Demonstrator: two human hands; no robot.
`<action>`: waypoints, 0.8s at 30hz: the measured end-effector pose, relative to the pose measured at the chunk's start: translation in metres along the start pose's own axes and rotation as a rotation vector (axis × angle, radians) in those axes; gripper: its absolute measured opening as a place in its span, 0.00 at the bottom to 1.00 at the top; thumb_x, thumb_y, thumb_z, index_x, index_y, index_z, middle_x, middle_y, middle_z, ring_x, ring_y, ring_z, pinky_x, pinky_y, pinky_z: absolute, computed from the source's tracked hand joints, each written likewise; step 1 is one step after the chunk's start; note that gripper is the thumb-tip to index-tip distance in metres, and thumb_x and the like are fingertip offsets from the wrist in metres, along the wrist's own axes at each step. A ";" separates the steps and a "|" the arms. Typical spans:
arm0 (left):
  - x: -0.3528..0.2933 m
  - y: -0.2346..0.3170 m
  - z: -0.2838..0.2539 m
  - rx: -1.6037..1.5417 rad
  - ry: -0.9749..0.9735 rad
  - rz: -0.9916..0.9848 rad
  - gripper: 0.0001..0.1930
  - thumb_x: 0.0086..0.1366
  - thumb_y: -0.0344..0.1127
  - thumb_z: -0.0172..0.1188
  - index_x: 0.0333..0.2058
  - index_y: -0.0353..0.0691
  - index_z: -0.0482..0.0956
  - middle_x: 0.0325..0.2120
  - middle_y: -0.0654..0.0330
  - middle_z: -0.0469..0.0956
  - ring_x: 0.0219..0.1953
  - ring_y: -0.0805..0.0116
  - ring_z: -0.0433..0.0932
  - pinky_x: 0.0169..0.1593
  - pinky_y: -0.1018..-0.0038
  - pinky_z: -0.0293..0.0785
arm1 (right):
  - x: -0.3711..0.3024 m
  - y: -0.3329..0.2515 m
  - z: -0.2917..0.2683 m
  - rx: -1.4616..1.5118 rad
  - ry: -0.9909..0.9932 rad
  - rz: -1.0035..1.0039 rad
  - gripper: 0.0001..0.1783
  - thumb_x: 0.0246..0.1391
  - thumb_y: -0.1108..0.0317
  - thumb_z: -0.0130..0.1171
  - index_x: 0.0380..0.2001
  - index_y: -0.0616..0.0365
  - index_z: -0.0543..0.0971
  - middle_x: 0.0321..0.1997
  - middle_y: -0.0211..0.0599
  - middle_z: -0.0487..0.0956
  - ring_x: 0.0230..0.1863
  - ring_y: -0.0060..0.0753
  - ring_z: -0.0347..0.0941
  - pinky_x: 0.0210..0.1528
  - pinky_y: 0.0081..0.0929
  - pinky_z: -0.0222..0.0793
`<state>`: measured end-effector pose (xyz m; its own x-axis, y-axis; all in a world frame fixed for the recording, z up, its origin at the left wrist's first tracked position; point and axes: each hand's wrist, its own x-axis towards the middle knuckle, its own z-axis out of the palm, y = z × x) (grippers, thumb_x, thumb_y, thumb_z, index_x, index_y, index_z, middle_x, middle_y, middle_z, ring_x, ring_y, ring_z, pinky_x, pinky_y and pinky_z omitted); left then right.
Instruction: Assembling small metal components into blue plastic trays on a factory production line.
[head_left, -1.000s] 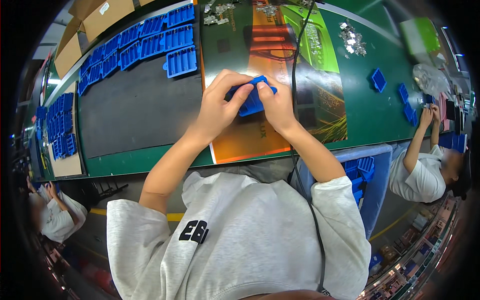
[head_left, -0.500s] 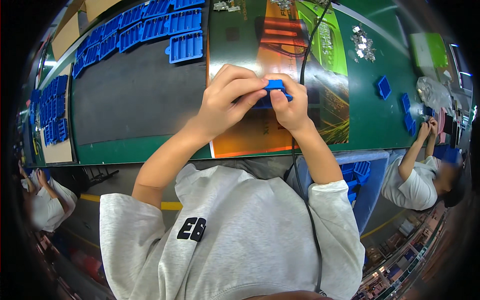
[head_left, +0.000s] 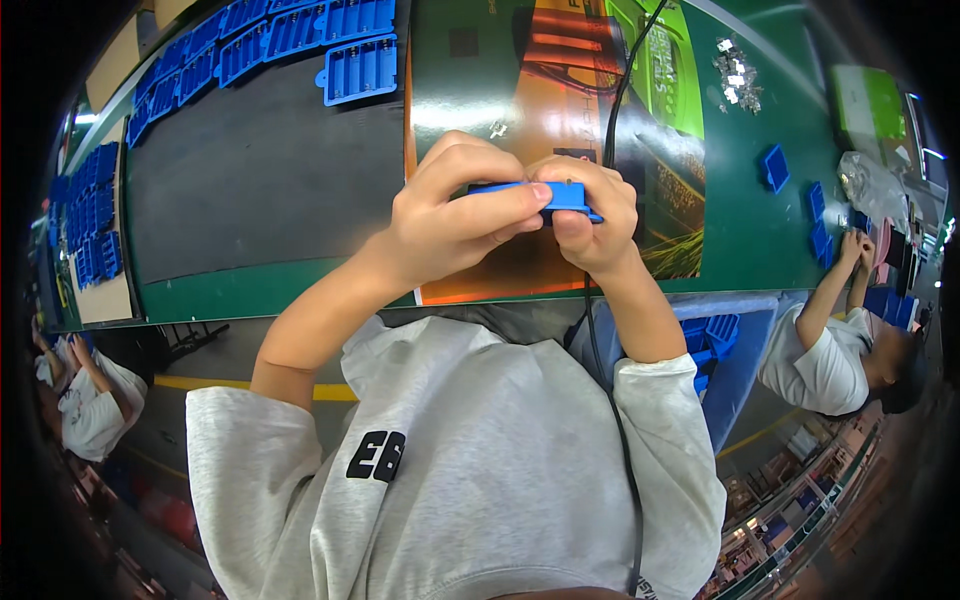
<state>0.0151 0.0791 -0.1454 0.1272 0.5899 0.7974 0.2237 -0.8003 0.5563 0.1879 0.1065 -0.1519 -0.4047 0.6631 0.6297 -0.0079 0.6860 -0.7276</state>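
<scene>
Between my two hands, over the printed sheet, is a blue plastic battery case [head_left: 567,197], seen edge-on. My left hand [head_left: 450,205] grips its left part, with the thumb pressed on the near wall. On the right end, my right hand [head_left: 603,212] is closed, its thumb below and its fingers curled over the far side. My fingers hide most of the case, so its inside does not show. A small metal piece [head_left: 498,129] lies on the sheet just beyond my hands.
Rows of blue battery cases [head_left: 361,70] stand on a dark mat [head_left: 270,180] at left. A pile of metal contacts [head_left: 738,78] lies at right, near loose blue cases [head_left: 775,168]. A black cable [head_left: 612,120] crosses the sheet. A blue bin [head_left: 745,375] holds more parts; a co-worker [head_left: 830,345] sits beyond.
My hands have turned the battery case so more of its end wall shows, and my left thumb now presses on it. The small metal piece has come into sight. The whole view has shifted slightly.
</scene>
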 end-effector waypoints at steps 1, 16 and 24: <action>0.001 0.000 0.000 -0.011 -0.005 -0.011 0.17 0.47 0.29 0.71 0.38 0.45 0.80 0.32 0.63 0.74 0.31 0.66 0.72 0.34 0.74 0.70 | 0.000 0.000 0.000 0.012 0.003 0.015 0.18 0.55 0.55 0.59 0.34 0.63 0.76 0.28 0.41 0.79 0.25 0.37 0.77 0.27 0.24 0.71; 0.001 -0.003 -0.001 0.019 -0.008 -0.076 0.16 0.48 0.27 0.70 0.38 0.43 0.78 0.31 0.61 0.75 0.31 0.65 0.73 0.35 0.73 0.70 | 0.005 0.001 -0.001 0.002 -0.007 0.104 0.22 0.58 0.51 0.56 0.31 0.64 0.77 0.27 0.40 0.79 0.26 0.37 0.76 0.29 0.26 0.70; 0.003 -0.006 -0.001 0.046 -0.025 -0.225 0.11 0.51 0.26 0.67 0.35 0.40 0.79 0.30 0.59 0.77 0.32 0.63 0.75 0.36 0.72 0.71 | 0.002 0.005 0.002 0.114 -0.022 0.406 0.24 0.62 0.50 0.50 0.28 0.64 0.75 0.19 0.34 0.71 0.23 0.22 0.64 0.27 0.23 0.63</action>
<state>0.0131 0.0849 -0.1462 0.0925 0.7558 0.6482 0.2924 -0.6429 0.7079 0.1848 0.1107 -0.1551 -0.4148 0.8655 0.2809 0.0555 0.3322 -0.9416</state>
